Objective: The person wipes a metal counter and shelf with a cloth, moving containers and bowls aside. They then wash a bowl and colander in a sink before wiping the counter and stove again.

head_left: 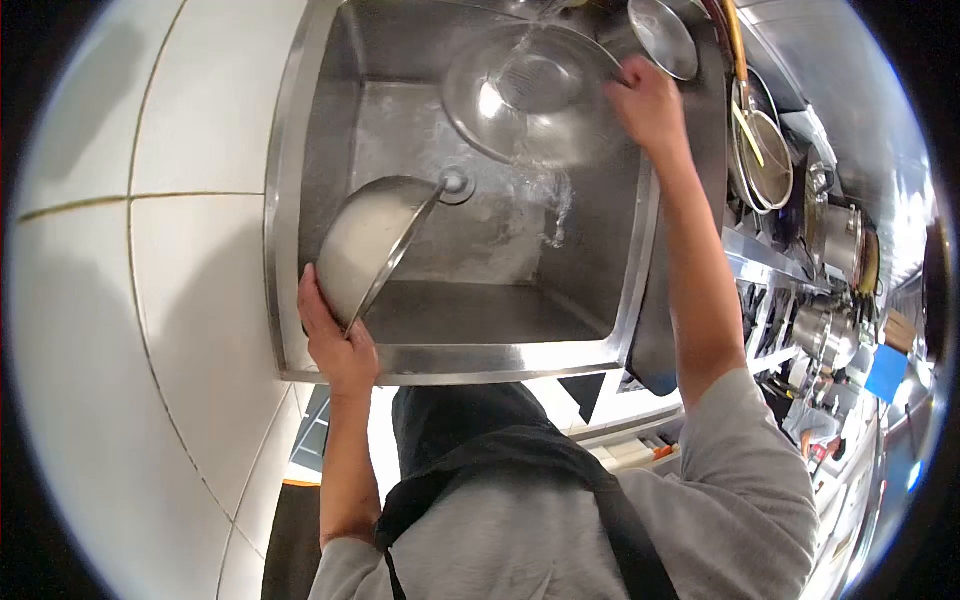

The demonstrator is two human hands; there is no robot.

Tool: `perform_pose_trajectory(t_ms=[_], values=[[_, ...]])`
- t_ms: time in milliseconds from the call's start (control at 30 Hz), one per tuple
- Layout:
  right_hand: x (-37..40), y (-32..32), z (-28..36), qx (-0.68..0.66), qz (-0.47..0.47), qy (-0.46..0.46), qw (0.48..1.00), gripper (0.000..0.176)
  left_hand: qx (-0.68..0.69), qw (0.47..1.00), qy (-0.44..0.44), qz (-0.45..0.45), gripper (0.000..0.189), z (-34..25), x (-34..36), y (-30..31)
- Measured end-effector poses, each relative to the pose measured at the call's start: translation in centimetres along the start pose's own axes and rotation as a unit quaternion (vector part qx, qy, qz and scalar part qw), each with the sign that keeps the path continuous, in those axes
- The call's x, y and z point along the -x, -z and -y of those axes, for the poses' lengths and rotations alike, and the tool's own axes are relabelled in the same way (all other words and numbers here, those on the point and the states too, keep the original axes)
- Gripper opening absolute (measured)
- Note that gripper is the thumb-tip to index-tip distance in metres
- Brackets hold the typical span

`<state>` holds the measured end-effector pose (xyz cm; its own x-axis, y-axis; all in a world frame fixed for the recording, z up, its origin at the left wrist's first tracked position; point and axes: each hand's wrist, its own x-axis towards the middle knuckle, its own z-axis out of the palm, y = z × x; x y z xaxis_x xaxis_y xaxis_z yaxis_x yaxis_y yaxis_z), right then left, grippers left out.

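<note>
My left hand [338, 335] grips the rim of a metal bowl [400, 258] at the left side of the sink [400, 130]. This bowl is tipped, and a whitish mass or cloudy liquid shows inside it; which of the two, I cannot tell. At the upper right, my right hand [652, 105] is closed on the edge of a wide metal bowl [575, 125]. A stream of water [525, 42] falls into that wide bowl. Water splashes onto the sink floor below it, to the right of the round drain [456, 184].
White tiles [200, 110] line the left side. Another metal bowl [663, 38] stands at the sink's far right corner. Beyond my right arm hang strainers [770, 165], with metal pots [840, 245] on shelving. A person [818, 432] is farther back at the right.
</note>
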<state>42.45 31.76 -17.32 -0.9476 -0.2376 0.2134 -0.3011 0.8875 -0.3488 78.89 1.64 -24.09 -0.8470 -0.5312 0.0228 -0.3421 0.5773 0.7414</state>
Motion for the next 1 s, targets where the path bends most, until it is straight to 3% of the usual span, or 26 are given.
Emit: perform_pose_trajectory(t_ms=[33, 67, 133, 200, 300, 333, 400, 433, 467, 500, 667, 767, 900, 933, 967, 1000], values=[[-1.0, -1.1, 0.6, -0.031, -0.007, 0.017, 0.999, 0.027, -0.001, 1.0, 0.014, 0.009, 0.072, -0.1, 0.1, 0.1], [-1.8, -2.2, 1.5, -0.064, -0.015, 0.033, 0.997, 0.027, -0.03, 0.999, -0.026, -0.004, 0.072, 0.1, 0.1, -0.1], [-3.1, -3.9, 5.3, -0.157, 0.015, -0.025, 0.987, 0.016, -0.004, 1.0, -0.03, -0.002, 0.073, 0.2, 0.3, -0.3], [-4.7, -5.1, 7.7, -0.189, 0.067, -0.029, 0.979, 0.019, -0.001, 0.999, -0.037, 0.006, 0.074, 0.2, 0.2, -0.4], [-5.3, -8.8, 7.5, -0.176, -0.045, 0.093, 0.979, 0.016, -0.022, 0.999, -0.037, 0.019, 0.074, 0.3, 0.3, -0.3], [-4.7, -7.8, 7.6, -0.205, -0.126, 0.174, 0.955, 0.017, -0.023, 0.999, -0.033, 0.021, 0.074, 0.2, 0.2, -0.3], [-2.8, -5.1, 6.2, -0.194, -0.127, 0.125, 0.965, 0.019, -0.023, 0.999, -0.012, 0.024, 0.074, -0.1, 0.1, -0.1], [-2.2, -6.3, 4.6, -0.366, -0.174, 0.074, 0.911, 0.015, -0.019, 0.999, 0.0, 0.029, 0.074, -0.5, 0.0, 0.1], [-1.1, -4.0, 4.1, -0.196, -0.186, 0.113, 0.956, 0.016, -0.014, 0.999, 0.012, 0.033, 0.074, -0.9, -0.4, 0.1], [-0.1, -2.8, 4.0, -0.18, -0.216, 0.138, 0.95, 0.02, -0.002, 0.999, 0.024, 0.022, 0.075, -1.2, -0.7, 0.0], [2.3, -1.1, 4.4, -0.192, -0.115, 0.233, 0.946, 0.038, 0.023, 0.997, 0.056, -0.04, 0.079, -3.7, -3.1, -2.0], [3.0, 0.0, 6.6, -0.221, -0.07, 0.288, 0.929, 0.039, -0.028, 0.998, -0.03, -0.049, 0.08, -3.5, -4.8, -2.4], [3.5, -2.2, 6.8, -0.338, 0.03, 0.187, 0.922, 0.037, 0.072, 0.997, 0.017, -0.025, 0.08, -4.4, -5.7, -3.6], [3.5, -3.8, 6.9, -0.383, 0.05, 0.125, 0.914, 0.033, 0.077, 0.996, -0.025, -0.037, 0.073, -3.9, -5.7, -4.5], [3.4, -5.4, 6.6, -0.415, 0.057, 0.113, 0.901, 0.022, 0.114, 0.993, 0.016, -0.002, 0.067, -2.3, -5.3, -5.4], [3.7, -6.0, 7.0, -0.38, 0.094, 0.03, 0.92, 0.018, 0.149, 0.987, 0.059, 0.032, 0.062, -0.4, -5.0, -6.3]])
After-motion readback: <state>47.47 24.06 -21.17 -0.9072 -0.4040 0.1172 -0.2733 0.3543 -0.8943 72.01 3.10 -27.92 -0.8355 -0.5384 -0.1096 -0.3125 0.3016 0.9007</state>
